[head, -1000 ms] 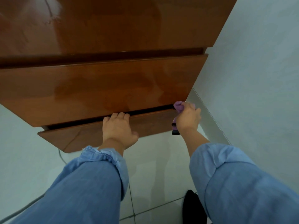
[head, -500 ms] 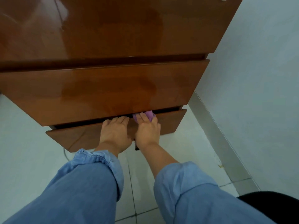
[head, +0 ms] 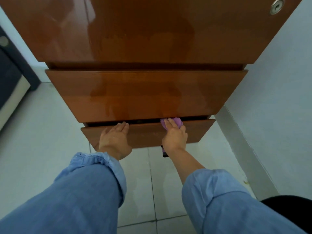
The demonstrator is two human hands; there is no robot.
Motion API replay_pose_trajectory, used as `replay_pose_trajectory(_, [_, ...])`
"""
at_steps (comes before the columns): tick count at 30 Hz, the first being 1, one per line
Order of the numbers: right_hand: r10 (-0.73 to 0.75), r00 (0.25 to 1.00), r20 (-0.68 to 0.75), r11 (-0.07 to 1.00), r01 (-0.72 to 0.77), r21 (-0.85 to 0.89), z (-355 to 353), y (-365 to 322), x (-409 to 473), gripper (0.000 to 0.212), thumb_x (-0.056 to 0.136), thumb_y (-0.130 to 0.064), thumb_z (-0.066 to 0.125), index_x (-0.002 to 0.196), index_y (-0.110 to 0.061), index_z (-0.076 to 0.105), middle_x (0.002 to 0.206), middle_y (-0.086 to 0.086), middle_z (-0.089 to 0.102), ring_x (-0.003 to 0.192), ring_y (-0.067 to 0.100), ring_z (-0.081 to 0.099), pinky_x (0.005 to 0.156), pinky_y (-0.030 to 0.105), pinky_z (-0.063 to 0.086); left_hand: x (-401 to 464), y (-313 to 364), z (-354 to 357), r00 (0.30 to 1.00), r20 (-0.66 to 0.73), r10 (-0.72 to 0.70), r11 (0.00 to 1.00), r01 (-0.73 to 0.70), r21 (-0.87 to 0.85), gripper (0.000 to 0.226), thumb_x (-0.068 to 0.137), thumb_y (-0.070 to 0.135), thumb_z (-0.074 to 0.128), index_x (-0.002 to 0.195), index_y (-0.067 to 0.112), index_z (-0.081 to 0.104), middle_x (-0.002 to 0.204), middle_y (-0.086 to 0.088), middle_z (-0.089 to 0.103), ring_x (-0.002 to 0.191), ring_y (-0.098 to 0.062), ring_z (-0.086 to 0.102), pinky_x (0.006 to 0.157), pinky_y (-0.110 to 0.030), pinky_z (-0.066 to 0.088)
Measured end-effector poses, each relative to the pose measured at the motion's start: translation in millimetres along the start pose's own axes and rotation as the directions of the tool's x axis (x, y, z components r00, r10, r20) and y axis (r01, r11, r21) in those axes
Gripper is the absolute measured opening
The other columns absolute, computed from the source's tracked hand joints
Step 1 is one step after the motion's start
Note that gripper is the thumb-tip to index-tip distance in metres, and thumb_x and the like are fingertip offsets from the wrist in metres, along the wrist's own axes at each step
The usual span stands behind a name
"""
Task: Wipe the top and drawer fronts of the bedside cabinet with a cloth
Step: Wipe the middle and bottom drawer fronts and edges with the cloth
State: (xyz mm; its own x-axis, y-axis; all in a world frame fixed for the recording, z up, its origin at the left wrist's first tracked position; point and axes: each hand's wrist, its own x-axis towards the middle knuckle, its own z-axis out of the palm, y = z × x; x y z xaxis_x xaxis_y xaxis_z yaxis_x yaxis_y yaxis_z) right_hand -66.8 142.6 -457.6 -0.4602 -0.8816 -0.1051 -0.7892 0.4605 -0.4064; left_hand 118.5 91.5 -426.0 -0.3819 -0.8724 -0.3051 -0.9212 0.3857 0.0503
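A: Where is the purple cloth [head: 173, 122] now?

B: It is at the top edge of the bottom drawer front [head: 146, 135], near the middle. The right hand [head: 174, 135] lies on top of it. The fingers look mostly straight and they push the cloth against the wood.

A: And the other hand?

B: The left hand [head: 115, 137] rests flat on the same drawer front, off to the left. Its fingers are straight and its fingertips reach the dark gap above the drawer. It holds nothing. The two hands are apart, and both arms reach down and forward in rolled-up blue sleeves [head: 94, 188].

A: How much of the bedside cabinet [head: 152, 31] is done?

B: The big shiny panel up high, the one with the lock [head: 276, 6], and the middle drawer front [head: 146, 95] both show wet patches. So I think they were wiped already. The bottom drawer looks dull, so I think it is being done now.

A: What is left?

B: Most of that bottom front, I think. I can't tell about the very top.
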Motion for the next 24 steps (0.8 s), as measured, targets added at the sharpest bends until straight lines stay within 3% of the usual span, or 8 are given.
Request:
replay_pose_trajectory(5, [-0.158,0.983,0.089,0.987,0.158,0.012,14.7,-49.1,-9.0,0.066,0.085,-0.005,0.046,0.144,-0.031,0.033,0.153,-0.015,0.028,0.136,0.029,0.021,0.104,0.036,0.032,-1.3,-12.1,3.5,0.999,-0.045,-0.003,1.000,0.004,0.004,0.078,0.087,0.031,0.050,0.153,0.022,0.008,0.160,0.008,0.007,0.147,-0.009,0.008,0.119,-0.039,0.010])
replay_pose_trajectory(11, [-0.295,0.930,0.221,0.955,0.292,0.046,38.8,-110.5,-21.1,0.067,0.086,-0.007,0.048,0.146,-0.030,0.029,0.154,-0.014,0.025,0.138,0.033,0.017,0.105,0.040,0.029,-16.0,-59.9,12.1,0.977,-0.063,-0.203,0.979,0.203,-0.005,0.077,0.087,0.028,0.046,0.153,0.020,0.007,0.161,0.005,0.005,0.147,-0.012,0.006,0.119,-0.044,0.004])
replay_pose_trajectory(21, [-0.277,0.935,0.221,0.961,0.269,0.068,46.2,-116.8,-24.1,0.073,0.086,-0.004,0.053,0.147,-0.034,0.027,0.154,-0.019,0.023,0.140,0.028,0.015,0.105,0.036,0.026,-26.9,-90.7,16.9,0.969,-0.072,-0.237,0.963,0.225,-0.149,0.080,0.086,0.025,0.050,0.153,0.018,0.007,0.161,0.006,0.002,0.146,-0.013,0.014,0.119,-0.041,0.009])
replay_pose_trajectory(24, [-0.262,0.944,0.202,0.965,0.255,0.057,47.9,-120.1,-27.3,0.069,0.088,-0.004,0.047,0.147,-0.033,0.026,0.155,-0.017,0.021,0.142,0.029,0.012,0.107,0.035,0.025,-30.6,-96.2,15.5,0.966,-0.090,-0.242,0.923,0.200,-0.329,0.079,0.086,0.024,0.051,0.153,0.020,0.009,0.161,0.004,0.007,0.142,-0.019,0.026,0.117,-0.040,0.017])
